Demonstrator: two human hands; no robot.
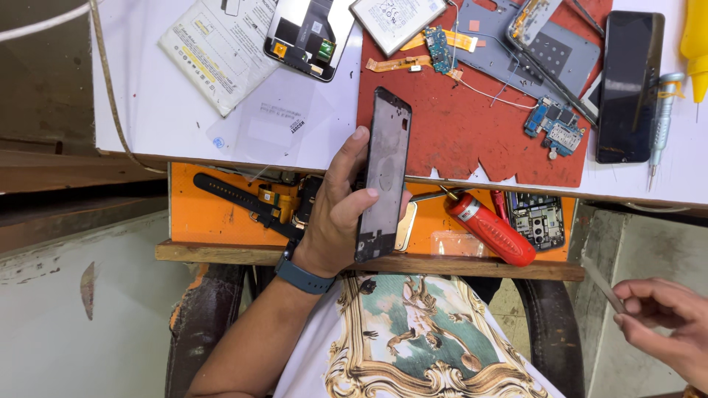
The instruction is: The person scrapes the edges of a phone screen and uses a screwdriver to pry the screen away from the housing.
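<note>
My left hand [335, 210] grips a dark phone frame [383, 173] upright, fingers wrapped round its left edge, above the orange drawer [214, 217] and just in front of the red mat [472, 133]. My right hand [664, 320] sits low right, well apart, pinching a thin flat strip [603, 284]. A red canister [490, 228] lies in the drawer beside the frame.

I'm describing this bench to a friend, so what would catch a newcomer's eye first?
First, the left hand holding a dark phone frame upright at centre. Behind it, a red mat is strewn with circuit boards. A red tool lies on the orange shelf below, while the right hand pinches a thin strip at lower right.
</note>
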